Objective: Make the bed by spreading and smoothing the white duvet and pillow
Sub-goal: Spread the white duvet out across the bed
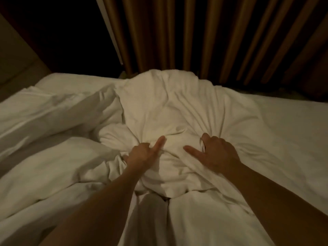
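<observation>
From my remote seat I see the bed (287, 121) under dim warm light, its white sheet bare along the right side. At the left edge a plump white pillow (58, 157) lies in soft folds, with more rumpled bedding behind it toward the far left corner. The white duvet (170, 107) is heaped in a crumpled mound in the middle of the bed, reaching to the far edge, where it meets the curtain (204, 32) hanging in brown vertical pleats.

My left hand (142, 153) has its grip clamped on a bunch of duvet fabric at the near left side of the mound; the fingers are curled into the cloth and the thumb points up across it. Just to the right, apart from it, my right hand (214, 151) grips the duvet too: the fingers are hooked into a fold with creases radiating from them, and the thumb lies stretched out toward the left hand. Both bare forearms reach in from the near edge of the bed.
</observation>
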